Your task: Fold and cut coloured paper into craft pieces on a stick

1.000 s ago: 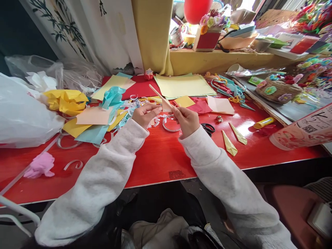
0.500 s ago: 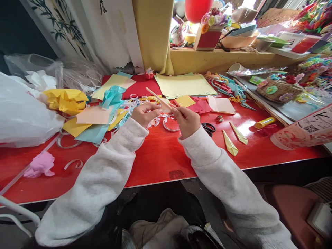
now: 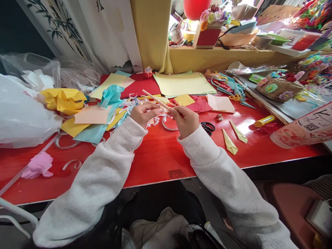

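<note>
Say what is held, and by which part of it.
The right hand pinches the folded paper by its near end; whether the left hand grips is unclear.

Both hands pinching a narrow pale paper strip, red table beneath, black-handled scissors beside the right hand

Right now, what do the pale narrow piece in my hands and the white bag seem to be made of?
The pale narrow piece: probably matt paper, from its flat, dull surface; thin wood is possible. The white bag: seemingly thin, softly glossy plastic, from its creases and highlights.
</note>
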The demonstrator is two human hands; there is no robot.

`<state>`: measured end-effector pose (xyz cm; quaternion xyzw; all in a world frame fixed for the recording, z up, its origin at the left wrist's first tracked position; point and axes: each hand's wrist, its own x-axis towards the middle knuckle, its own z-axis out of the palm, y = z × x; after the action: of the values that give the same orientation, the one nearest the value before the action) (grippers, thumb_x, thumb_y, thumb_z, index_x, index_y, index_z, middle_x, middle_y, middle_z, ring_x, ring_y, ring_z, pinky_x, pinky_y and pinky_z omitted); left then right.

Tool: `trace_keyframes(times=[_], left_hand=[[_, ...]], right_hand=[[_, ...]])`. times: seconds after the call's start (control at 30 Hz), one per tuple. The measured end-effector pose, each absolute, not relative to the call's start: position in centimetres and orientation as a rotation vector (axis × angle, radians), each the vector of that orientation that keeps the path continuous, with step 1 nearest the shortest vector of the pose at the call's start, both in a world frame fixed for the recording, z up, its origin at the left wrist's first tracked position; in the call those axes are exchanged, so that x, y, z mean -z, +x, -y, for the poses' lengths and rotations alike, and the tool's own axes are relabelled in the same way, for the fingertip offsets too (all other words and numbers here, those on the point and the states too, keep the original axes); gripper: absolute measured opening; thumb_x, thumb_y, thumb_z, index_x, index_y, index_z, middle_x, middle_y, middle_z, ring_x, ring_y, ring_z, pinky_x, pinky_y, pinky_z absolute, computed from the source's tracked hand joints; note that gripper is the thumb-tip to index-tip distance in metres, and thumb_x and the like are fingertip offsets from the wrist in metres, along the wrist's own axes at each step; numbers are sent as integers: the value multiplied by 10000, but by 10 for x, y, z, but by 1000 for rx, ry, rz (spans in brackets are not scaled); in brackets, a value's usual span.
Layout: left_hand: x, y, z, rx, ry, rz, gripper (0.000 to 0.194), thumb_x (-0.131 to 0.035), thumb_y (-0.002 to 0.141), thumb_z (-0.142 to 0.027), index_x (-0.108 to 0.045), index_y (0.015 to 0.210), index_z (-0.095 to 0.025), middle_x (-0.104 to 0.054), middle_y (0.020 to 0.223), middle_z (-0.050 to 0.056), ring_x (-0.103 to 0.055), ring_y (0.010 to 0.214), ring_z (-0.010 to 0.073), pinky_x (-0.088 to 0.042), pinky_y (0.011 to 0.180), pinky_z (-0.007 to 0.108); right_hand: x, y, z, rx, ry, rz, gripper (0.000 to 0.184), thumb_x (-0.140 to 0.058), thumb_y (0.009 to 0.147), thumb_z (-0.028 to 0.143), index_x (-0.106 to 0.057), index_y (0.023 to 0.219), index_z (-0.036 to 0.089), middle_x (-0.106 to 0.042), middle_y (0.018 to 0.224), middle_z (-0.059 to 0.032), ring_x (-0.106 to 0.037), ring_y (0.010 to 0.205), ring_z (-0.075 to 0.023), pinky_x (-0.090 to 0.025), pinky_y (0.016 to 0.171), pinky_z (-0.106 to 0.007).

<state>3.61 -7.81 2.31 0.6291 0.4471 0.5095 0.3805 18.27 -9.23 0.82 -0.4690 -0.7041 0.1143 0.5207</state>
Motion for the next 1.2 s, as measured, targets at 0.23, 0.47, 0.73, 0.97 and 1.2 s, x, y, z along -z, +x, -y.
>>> trace_keyframes(times=[0.23, 0.47, 0.73, 0.97, 1.2], left_hand=[[-26, 40, 82, -1275, 1547, -1086, 219, -647, 556, -324, -666, 677, -143, -653, 763, 49, -566, 818, 192, -407, 786, 300], [-23, 40, 80, -1268, 1527, -1121, 217, -631, 565, -322, -665, 697, -152, -652, 785, 33, -562, 815, 183, -419, 772, 290], [-20, 37, 75, -1239, 1484, -1088, 213, -613, 584, -303, -668, 705, -136, -646, 749, 38, -555, 802, 184, -419, 759, 308], [-24, 38, 78, -1222, 1499, -1135, 211, -643, 544, -308, -670, 689, -157, -648, 733, 23, -562, 795, 185, -424, 743, 295], [-25, 39, 81, -1227, 1499, -1109, 219, -654, 544, -305, -672, 695, -148, -653, 746, 35, -564, 807, 189, -422, 767, 302]], right_hand=[[-3, 183, 91, -43, -1137, 1757, 271, -401, 805, 319, -602, 734, 151, -577, 674, -32, -493, 590, -83, -380, 568, -194], [-3, 183, 91, 104, -1172, 1803, 308, -362, 825, 327, -605, 757, 148, -575, 683, -47, -500, 617, -93, -372, 581, -209], [-3, 183, 90, 166, -1141, 1818, 313, -360, 827, 318, -606, 748, 141, -566, 674, -55, -513, 625, -103, -398, 619, -226], [-3, 184, 90, 196, -1147, 1838, 306, -356, 828, 316, -602, 758, 147, -560, 677, -57, -520, 644, -110, -404, 648, -235], [-2, 184, 91, 186, -1155, 1843, 296, -353, 830, 303, -602, 774, 153, -553, 688, -55, -516, 652, -112, -410, 657, -241]])
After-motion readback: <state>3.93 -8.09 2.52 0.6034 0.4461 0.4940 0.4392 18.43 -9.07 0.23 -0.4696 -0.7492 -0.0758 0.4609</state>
